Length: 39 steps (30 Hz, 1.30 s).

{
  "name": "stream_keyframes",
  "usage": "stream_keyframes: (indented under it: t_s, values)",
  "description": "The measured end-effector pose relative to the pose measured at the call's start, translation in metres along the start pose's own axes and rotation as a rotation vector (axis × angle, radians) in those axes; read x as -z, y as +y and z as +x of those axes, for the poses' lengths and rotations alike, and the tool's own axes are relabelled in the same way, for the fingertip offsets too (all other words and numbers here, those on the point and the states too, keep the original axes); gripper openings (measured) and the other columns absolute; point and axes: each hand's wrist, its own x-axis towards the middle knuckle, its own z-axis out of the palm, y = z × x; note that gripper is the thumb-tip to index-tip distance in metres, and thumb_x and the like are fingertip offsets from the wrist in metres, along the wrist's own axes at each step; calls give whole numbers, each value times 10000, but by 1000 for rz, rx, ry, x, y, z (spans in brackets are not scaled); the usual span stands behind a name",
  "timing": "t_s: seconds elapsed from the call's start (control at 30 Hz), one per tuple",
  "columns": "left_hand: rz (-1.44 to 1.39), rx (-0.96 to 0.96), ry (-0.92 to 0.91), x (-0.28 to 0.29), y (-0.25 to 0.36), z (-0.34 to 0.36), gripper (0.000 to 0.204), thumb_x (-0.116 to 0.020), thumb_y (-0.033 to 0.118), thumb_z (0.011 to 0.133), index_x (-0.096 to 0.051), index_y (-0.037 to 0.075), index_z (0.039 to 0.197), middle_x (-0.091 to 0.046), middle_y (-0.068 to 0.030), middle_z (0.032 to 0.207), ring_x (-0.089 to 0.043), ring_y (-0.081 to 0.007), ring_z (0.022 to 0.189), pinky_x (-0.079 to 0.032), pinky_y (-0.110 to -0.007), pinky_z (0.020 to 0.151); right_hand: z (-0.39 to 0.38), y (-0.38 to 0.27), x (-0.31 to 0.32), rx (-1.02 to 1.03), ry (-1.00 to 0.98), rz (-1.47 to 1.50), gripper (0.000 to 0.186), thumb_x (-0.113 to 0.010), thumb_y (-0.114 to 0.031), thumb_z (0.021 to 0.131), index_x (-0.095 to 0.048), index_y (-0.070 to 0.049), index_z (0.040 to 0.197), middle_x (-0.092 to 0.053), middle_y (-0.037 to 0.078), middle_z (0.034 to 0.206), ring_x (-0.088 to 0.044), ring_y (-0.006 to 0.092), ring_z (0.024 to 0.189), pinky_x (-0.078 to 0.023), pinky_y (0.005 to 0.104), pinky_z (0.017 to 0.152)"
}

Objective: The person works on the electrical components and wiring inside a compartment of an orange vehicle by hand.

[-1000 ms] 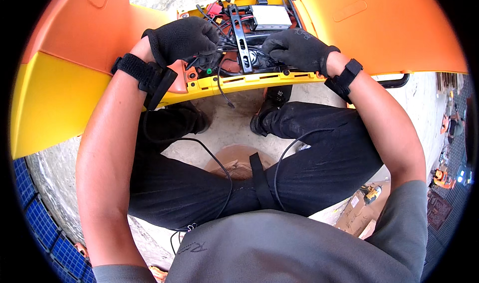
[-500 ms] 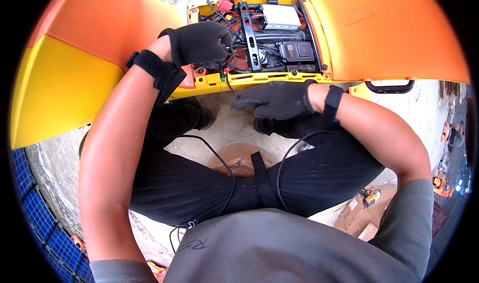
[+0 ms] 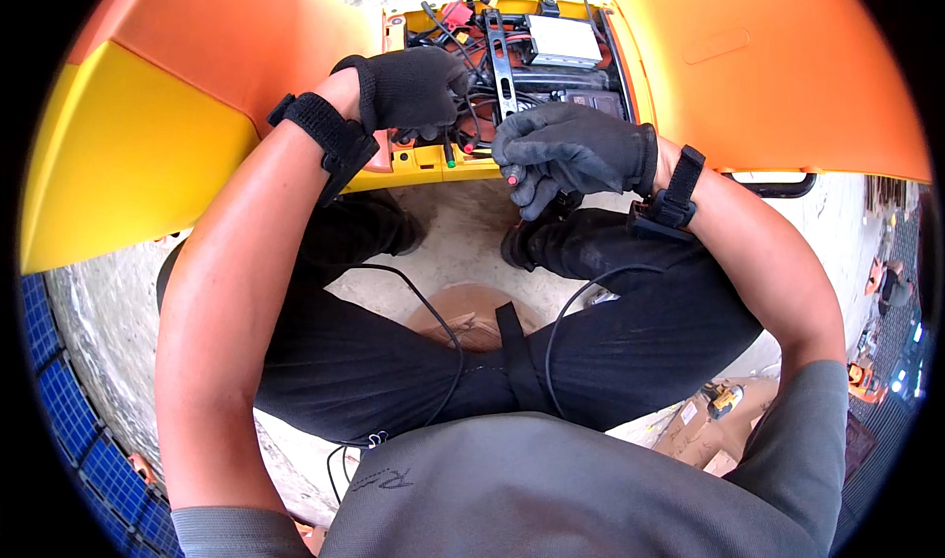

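The right hand (image 3: 576, 155) has thumb and fingers closed about a small dark connector (image 3: 513, 177), whose red end shows at the fingertips; the left hand (image 3: 411, 91) is curled over the open bay (image 3: 418, 169), and I cannot tell whether its hidden fingers pinch a cable. Take 12 as straight ahead of the person. Largest around the hands are the orange panel (image 3: 768, 76), spreading from the bay toward 3 o'clock, and the orange-and-yellow shell (image 3: 187, 135) on its 9 o'clock side. Between them, the bay runs 9 to 3, crossed by a slotted bar (image 3: 501, 64) lying near 12 to 6, with a white box (image 3: 565, 42) at the bar's 2 o'clock. Smallest are two cable ends by the near rim: a red plug (image 3: 470, 149) and, just to its 9 o'clock, a green plug (image 3: 451, 160), both pointing roughly toward 6. The relation that seems to matter most is connector to red plug: the plug lies about 10 o'clock from the connector, near but apart, and between 4 and 5 from the left hand. The right hand looks slightly nearer; the connector is foreshortened, so its long axis is unclear.
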Motion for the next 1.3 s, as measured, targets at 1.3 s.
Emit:
stream_keyframes:
  t_s: [1.3]
  values:
    - [968, -272, 444, -51, 17, 4, 207, -634, 108, 787, -683, 129, 987, -597, -136, 1049, -600, -319, 1006, -517, -415, 819, -6, 48, -26, 653, 74, -1527, 171, -640, -106, 782, -605, -45, 939, -636, 162, 877, -659, 361, 819, -535, 429, 680]
